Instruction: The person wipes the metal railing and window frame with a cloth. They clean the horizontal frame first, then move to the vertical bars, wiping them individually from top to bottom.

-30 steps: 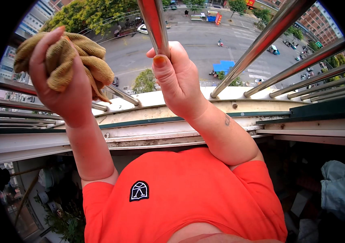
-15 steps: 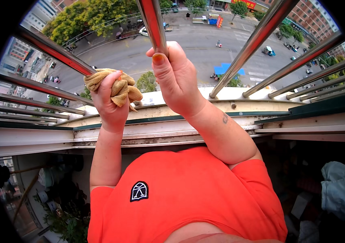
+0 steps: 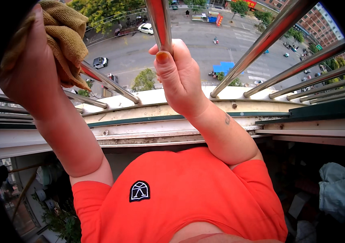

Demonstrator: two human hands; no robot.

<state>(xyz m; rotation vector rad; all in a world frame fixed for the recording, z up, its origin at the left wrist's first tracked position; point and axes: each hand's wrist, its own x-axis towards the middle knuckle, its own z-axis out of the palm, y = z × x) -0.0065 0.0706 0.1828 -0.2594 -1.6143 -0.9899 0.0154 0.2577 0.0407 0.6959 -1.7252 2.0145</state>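
My left hand (image 3: pixel 30 73) is raised at the upper left, its fingers closed on a bunched tan cloth (image 3: pixel 65 44). The cloth lies over the upper part of a shiny metal bar (image 3: pixel 109 83), partly hiding it; whether it wraps right round cannot be seen. In the middle, my right hand (image 3: pixel 181 79) is wrapped round another upright metal bar (image 3: pixel 161 24), thumb toward me. That bar reflects red along its length.
More metal bars (image 3: pixel 257 48) fan out on the right, set in a pale ledge (image 3: pixel 257 95). Nearer me runs a white window track (image 3: pixel 148 135). Far below lies a street (image 3: pixel 140 50) with vehicles, trees and a blue canopy (image 3: pixel 223 68). Pale fabric (image 3: pixel 339 188) lies inside at right.
My left hand has moved up and left along the bar with the cloth, and looks larger. My right hand stays round its bar, shifted only slightly in view.
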